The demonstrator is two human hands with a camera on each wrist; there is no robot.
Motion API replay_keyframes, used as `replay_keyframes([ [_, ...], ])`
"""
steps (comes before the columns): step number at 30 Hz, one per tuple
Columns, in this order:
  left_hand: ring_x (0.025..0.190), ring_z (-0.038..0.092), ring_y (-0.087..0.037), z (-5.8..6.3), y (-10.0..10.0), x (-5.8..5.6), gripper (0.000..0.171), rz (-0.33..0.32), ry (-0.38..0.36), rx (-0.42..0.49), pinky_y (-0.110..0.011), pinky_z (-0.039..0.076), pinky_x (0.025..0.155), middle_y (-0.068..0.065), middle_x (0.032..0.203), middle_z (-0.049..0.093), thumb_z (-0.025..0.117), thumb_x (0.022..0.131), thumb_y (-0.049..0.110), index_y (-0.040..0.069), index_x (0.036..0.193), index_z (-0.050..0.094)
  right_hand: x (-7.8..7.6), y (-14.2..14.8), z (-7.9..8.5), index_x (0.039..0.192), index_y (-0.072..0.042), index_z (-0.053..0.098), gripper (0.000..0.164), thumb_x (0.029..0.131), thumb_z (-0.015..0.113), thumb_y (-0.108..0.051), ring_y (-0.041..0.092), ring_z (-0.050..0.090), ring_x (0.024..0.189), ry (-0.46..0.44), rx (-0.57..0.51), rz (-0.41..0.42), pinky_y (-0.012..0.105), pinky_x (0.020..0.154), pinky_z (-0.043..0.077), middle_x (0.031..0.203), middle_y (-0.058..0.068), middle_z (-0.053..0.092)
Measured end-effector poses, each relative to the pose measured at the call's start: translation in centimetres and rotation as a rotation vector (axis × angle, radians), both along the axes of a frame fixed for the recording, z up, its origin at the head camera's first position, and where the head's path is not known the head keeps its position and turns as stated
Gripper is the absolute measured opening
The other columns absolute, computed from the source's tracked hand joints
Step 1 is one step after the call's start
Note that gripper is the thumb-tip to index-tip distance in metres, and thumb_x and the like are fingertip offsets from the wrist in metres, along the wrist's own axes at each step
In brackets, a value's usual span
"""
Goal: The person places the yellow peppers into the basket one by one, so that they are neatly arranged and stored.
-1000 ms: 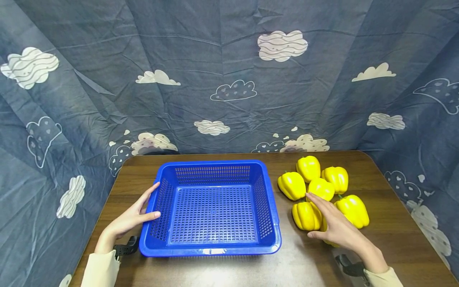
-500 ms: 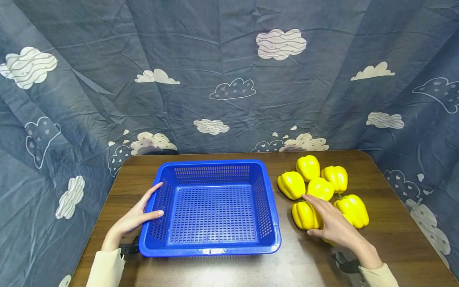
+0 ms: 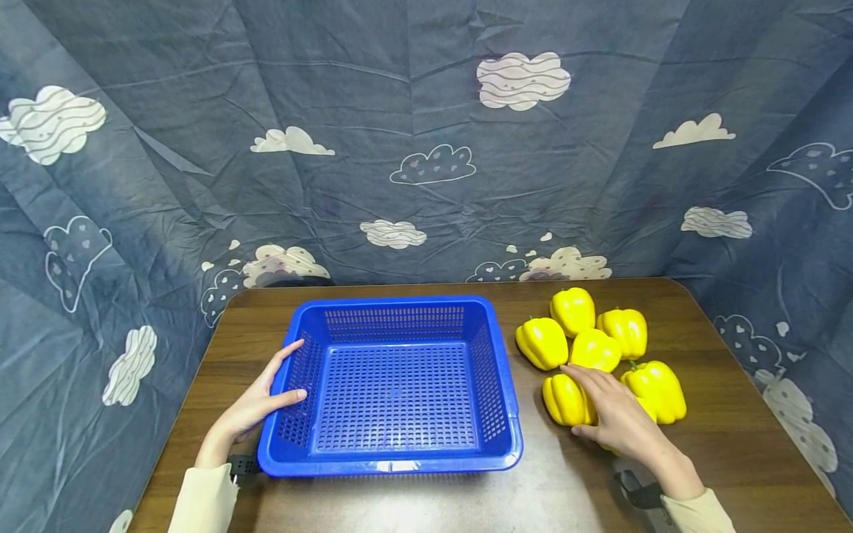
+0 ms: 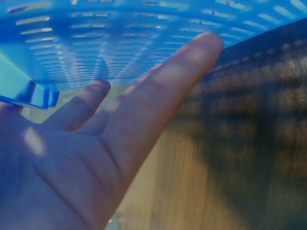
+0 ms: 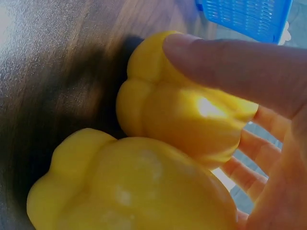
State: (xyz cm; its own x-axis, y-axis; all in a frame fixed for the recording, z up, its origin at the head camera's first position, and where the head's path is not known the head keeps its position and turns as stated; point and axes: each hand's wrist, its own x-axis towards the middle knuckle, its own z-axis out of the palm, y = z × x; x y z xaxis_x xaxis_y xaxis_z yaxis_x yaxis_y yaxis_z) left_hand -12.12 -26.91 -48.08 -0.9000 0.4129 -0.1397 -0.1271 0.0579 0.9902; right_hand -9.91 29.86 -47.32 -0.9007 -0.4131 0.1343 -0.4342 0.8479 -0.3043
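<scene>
At the left side of the blue plastic basket (image 3: 400, 465), my left hand (image 3: 256, 406) holds the rim, thumb over the inside and other fingers along the outer wall. In the left wrist view those fingers (image 4: 144, 120) lie straight against the slotted wall (image 4: 120, 43). On the right, my right hand (image 3: 623, 418) grips a yellow bell pepper (image 3: 565, 400) standing on the table. The right wrist view has the thumb (image 5: 230, 62) on this pepper (image 5: 168, 105) and the fingers behind it. Another yellow pepper (image 5: 134, 187) sits under the palm, mostly hidden from the head view.
Several more yellow bell peppers (image 3: 541, 343) cluster behind and right of the right hand, one of them (image 3: 656, 391) beside its knuckles. The brown wooden table (image 3: 426, 503) ends at a dark cloud-print curtain (image 3: 440, 207).
My right hand has moved slightly left and closed in around the near pepper. My left thumb and index finger reach a little further over the basket's rim. Basket and peppers stay put.
</scene>
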Motion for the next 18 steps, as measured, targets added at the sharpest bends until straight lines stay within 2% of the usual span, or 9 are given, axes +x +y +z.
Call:
replay_keyframes([
  [8, 0.123, 0.033, -0.052, -0.19, 0.11, -0.04, 0.079, 0.009, -0.004, 0.01, -0.054, 0.049, 0.082, -0.027, 0.151, 0.01, 0.055, 0.093, 0.001, 0.025, 0.153, 0.01, -0.2, 0.08, -0.18, 0.134, -0.001, 0.047, 0.089, 0.057, 0.09, -0.016, 0.041, 0.044, 0.118, -0.006, -0.021, -0.021, 0.059, 0.096, 0.032, 0.128, 0.021, 0.053],
  [18, 0.12, 0.038, -0.051, -0.22, 0.01, -0.04, 0.079, 0.018, -0.015, 0.002, -0.055, 0.05, 0.079, -0.026, 0.151, 0.009, 0.056, 0.093, 0.002, 0.026, 0.153, 0.01, -0.34, -0.31, 0.51, 0.13, 0.0, 0.049, 0.088, 0.056, 0.091, -0.018, 0.04, 0.047, 0.112, 0.072, -0.148, -0.015, 0.058, 0.09, 0.037, 0.123, 0.02, 0.055],
])
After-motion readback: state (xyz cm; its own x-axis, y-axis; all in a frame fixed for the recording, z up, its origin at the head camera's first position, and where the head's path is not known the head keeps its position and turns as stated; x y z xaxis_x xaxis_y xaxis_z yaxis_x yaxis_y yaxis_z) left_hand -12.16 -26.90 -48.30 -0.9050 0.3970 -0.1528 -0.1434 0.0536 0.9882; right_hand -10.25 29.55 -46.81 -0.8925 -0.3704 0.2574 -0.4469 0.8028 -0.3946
